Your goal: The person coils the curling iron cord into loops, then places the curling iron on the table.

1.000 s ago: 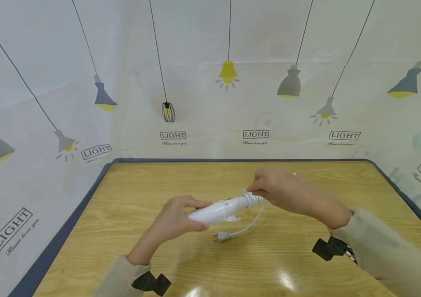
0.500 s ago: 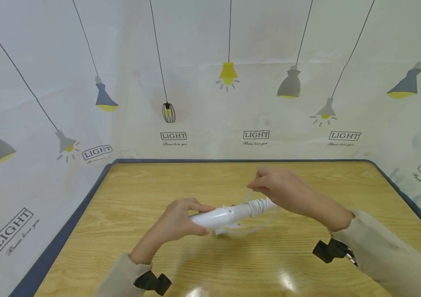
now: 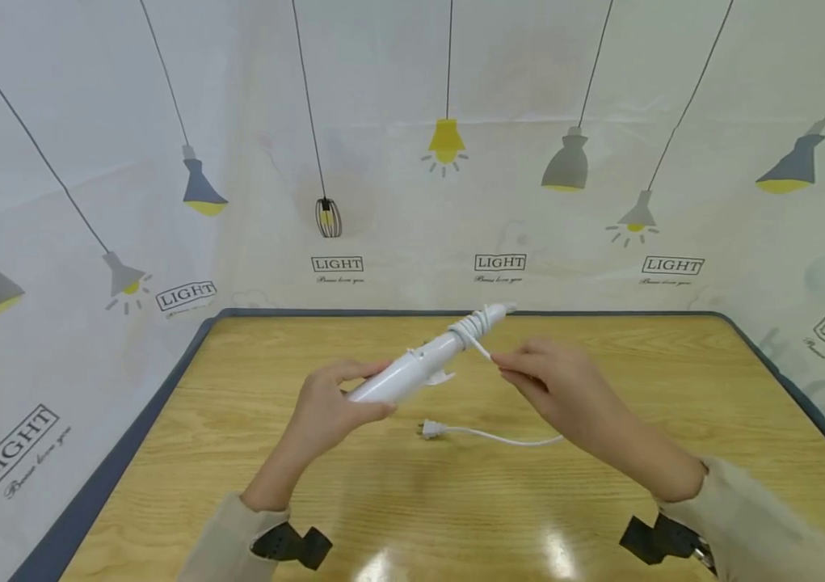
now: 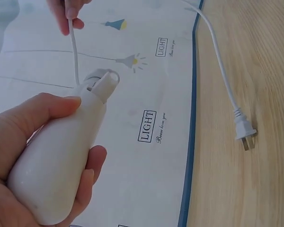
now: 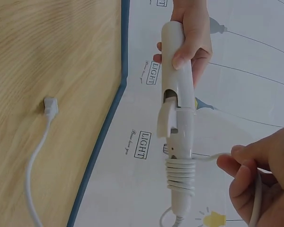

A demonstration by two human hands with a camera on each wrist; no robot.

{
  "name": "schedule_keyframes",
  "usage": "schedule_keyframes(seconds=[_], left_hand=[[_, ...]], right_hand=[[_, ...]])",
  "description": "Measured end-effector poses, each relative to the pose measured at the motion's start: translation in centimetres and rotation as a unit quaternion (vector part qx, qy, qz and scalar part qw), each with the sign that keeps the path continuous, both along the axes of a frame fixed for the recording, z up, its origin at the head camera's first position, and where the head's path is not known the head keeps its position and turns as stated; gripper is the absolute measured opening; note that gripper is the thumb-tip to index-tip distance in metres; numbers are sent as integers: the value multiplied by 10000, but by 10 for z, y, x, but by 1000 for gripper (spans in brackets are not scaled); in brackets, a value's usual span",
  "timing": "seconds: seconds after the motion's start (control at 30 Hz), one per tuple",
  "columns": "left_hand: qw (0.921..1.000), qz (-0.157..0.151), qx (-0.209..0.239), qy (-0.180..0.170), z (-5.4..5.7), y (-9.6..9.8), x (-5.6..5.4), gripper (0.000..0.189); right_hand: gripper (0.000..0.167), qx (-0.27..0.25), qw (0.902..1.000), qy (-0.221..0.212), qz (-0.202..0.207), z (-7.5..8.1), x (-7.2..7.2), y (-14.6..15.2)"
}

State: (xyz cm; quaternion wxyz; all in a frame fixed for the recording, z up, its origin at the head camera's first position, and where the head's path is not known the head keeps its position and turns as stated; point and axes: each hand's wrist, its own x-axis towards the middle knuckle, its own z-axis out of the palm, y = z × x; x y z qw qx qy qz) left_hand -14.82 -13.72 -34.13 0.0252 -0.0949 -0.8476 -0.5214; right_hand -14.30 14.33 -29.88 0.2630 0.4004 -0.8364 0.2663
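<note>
A white curling iron (image 3: 401,376) is held above the table, tilted with its cord end up and away to the right. My left hand (image 3: 325,411) grips its thick barrel end, thumb along one side. White cord (image 5: 181,176) is wound in several tight turns around the handle, beyond the clamp lever (image 5: 165,122). My right hand (image 3: 565,392) pinches the cord just off these turns, and the strand looks taut. From that hand the loose end runs down to a two-pin plug (image 4: 245,128) lying on the table.
The wood-grain table (image 3: 296,517) has a dark blue edge (image 3: 354,313). Behind and beside it hangs a pale backdrop (image 3: 397,194) printed with lamps and the word LIGHT. Black wrist cameras (image 3: 292,546) sit at both cuffs.
The curling iron's cord end has swung upward. My right hand has come from behind the handle to its near right side, drawing the cord round it. The plug has shifted slightly on the table.
</note>
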Motion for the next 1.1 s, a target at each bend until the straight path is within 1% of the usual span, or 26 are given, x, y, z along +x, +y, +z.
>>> schedule_keyframes(seconds=[0.07,0.2,0.27,0.33,0.4,0.47,0.6,0.67,0.73,0.87,0.9,1.0,1.1], left_hand=[[9999,29,156,44,2,-3,-1,49],[9990,44,441,79,5,-9,-2,49],[9984,62,543,106,7,-12,-2,49],[9976,45,673,137,9,-15,-3,50],[9964,-17,832,135,10,-17,-3,50],[9949,-105,1000,32,12,-18,-3,50],[9908,-229,1321,-177,15,-17,-2,50],[9889,-299,1436,-256,16,-15,0,50],[9864,-401,1559,-319,17,-13,1,50],[9811,-588,1795,-419,19,-10,4,51],[9802,-626,1832,-423,19,-9,4,51],[9781,-765,1880,-452,20,-8,8,51],[9751,-1034,1906,-466,21,-6,11,51]], right_hand=[[26,-225,9997,-127,49,-4,1,0],[26,-635,9958,-649,97,-12,3,2],[26,-885,9918,-918,127,-16,4,4],[27,-1166,9857,-1195,237,-20,5,7],[27,-1453,9767,-1531,384,-24,5,11],[29,-1724,9642,-1912,629,-29,4,15],[34,-2302,9291,-2575,1321,-46,-1,20],[36,-2485,9150,-2757,1583,-55,-3,21],[37,-2534,9102,-2823,1663,-63,-6,21],[37,-2488,9156,-2731,1586,-73,-13,22],[38,-2483,9154,-2735,1599,-75,-16,23],[39,-2591,9067,-2859,1704,-78,-25,27],[40,-2709,8898,-3253,1703,-80,-33,32]])
